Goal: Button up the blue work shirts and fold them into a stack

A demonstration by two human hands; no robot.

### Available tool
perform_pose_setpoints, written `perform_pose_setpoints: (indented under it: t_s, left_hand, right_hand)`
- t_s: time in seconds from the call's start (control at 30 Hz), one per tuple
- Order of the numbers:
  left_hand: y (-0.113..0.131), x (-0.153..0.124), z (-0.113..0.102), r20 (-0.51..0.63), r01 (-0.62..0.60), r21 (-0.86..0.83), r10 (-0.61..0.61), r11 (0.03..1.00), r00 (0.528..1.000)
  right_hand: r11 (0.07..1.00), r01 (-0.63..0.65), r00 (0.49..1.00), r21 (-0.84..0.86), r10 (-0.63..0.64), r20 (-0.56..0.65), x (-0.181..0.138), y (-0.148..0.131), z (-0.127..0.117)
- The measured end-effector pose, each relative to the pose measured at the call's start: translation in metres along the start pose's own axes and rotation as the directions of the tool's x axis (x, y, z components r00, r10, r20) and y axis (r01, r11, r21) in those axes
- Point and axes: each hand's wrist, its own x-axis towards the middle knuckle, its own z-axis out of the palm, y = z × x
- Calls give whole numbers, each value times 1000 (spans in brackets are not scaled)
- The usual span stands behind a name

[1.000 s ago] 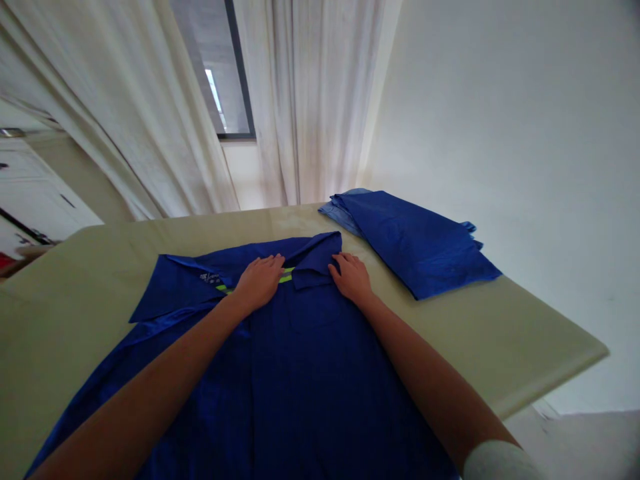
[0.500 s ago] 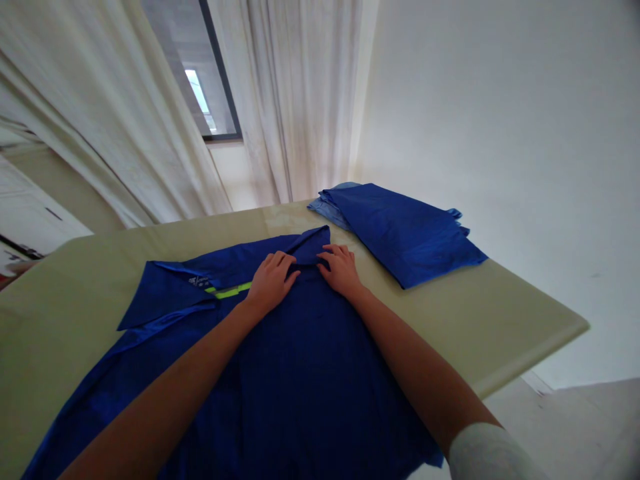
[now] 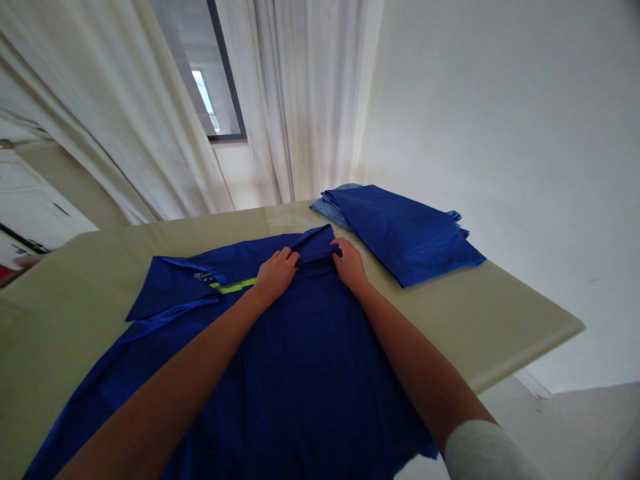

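A dark blue collared shirt (image 3: pixel 300 373) lies spread over the table, its lower part reaching toward me. Its collar (image 3: pixel 167 287) points to the left, with white print and a bright yellow-green strip (image 3: pixel 235 287) at the neck opening. My left hand (image 3: pixel 278 272) is closed on the shirt near the right part of the collar, fingers curled over the cloth. At the collar's right end, my right hand (image 3: pixel 349 264) pinches the edge of the fabric between thumb and fingers. The cloth under both hands' fingertips is partly hidden.
Folded blue garments (image 3: pixel 405 233) lie in a pile at the table's back right. The pale table (image 3: pixel 520 320) has a corner jutting out on the right. Light curtains (image 3: pixel 305 100) and a window stand behind, a white wall (image 3: pixel 500 133) to the right.
My right hand has shifted slightly right along the collar edge and its fingers have curled in. My left hand has moved a little to the right and closed more tightly.
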Motion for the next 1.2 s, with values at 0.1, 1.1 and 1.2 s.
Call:
perform_pose_setpoints:
  t_s: [0.1, 1.1, 1.2]
  left_hand:
    - [-6, 1, 4, 18, -171, 97, 170, 981, 985]
    - [-31, -22, 23, -150, -202, -257, 167, 945, 974]
    - [-28, -22, 21, -145, -183, -200, 155, 963, 977]
  right_hand:
    - [991, -136, 990, 2, 136, -31, 1, 8, 2]
    - [909, -266, 949, -320, 305, 77, -5, -12, -11]
    - [927, -186, 970, -327, 226, 89, -6, -13, -11]
